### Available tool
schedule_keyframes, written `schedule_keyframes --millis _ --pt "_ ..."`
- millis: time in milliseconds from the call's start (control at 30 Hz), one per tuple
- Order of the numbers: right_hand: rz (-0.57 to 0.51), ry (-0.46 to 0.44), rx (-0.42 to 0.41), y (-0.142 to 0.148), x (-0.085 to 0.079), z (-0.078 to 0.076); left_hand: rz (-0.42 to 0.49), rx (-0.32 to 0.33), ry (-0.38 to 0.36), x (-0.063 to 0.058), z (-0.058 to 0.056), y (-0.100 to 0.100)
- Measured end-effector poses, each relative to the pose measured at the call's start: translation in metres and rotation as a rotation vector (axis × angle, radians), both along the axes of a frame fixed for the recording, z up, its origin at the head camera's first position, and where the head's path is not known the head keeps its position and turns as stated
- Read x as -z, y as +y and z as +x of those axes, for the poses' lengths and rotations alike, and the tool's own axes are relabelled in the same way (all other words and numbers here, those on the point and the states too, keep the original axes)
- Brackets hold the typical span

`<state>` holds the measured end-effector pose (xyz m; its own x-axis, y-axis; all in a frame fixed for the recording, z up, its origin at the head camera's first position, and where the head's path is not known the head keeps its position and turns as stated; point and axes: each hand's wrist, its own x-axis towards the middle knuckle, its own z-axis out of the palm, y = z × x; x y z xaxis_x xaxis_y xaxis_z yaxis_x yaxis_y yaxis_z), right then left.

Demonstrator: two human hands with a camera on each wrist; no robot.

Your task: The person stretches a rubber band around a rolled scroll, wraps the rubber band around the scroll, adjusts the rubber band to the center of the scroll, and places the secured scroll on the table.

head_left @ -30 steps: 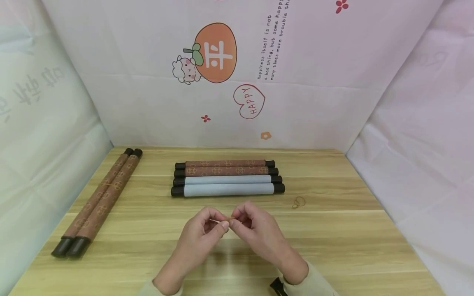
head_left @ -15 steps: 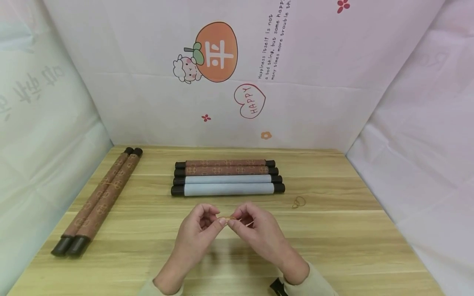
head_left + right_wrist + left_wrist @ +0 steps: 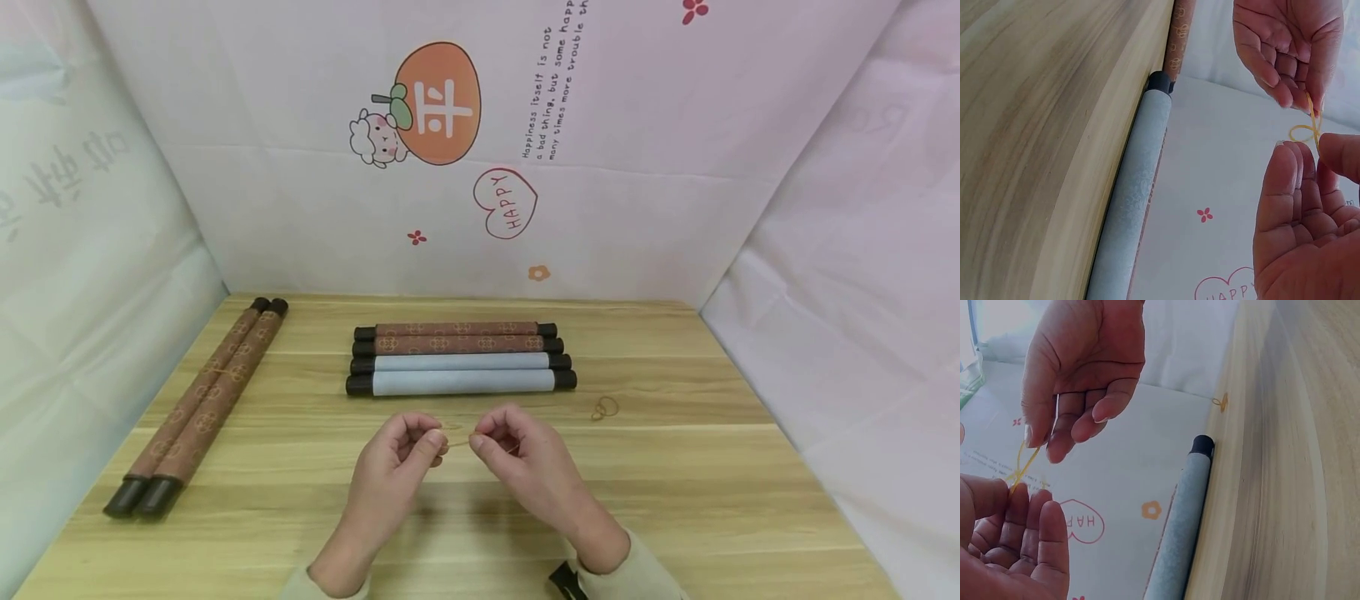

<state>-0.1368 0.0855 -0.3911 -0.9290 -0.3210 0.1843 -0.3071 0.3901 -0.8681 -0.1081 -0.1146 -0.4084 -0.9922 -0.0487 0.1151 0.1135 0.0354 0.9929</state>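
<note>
A thin yellow rubber band (image 3: 458,443) stretches across the short gap between my hands, over the middle of the table. My left hand (image 3: 392,475) pinches one end between thumb and forefinger. The other end is pinched the same way by my right hand (image 3: 534,468). In the right wrist view a small loop of the band (image 3: 1315,125) sticks out sideways near the left fingertips. Just beyond my hands lies the nearest light blue scroll (image 3: 463,382), black knobs at both ends.
Behind it lie another light blue scroll (image 3: 461,362) and two brown patterned scrolls (image 3: 465,344), side by side. Two more brown scrolls (image 3: 202,417) lie slanted at the left, a yellow band across their middle. Loose rubber bands (image 3: 606,407) lie to the right. White printed cloth (image 3: 637,225) walls the table.
My hands were fingertip to fingertip and have drawn apart, drawing the rubber band out between them. The scrolls and loose bands have stayed in place.
</note>
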Motion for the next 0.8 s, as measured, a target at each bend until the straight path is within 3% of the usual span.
schedule_keyframes --millis 567,800 --pt "0.068 -0.051 -0.013 0.0018 0.0048 -0.0018 0.084 -0.036 0.049 0.0003 -0.0018 -0.0009" --pt "0.177 -0.027 -0.112 0.0038 0.0080 -0.0027 0.042 -0.037 0.066 0.0004 -0.0004 -0.0007"
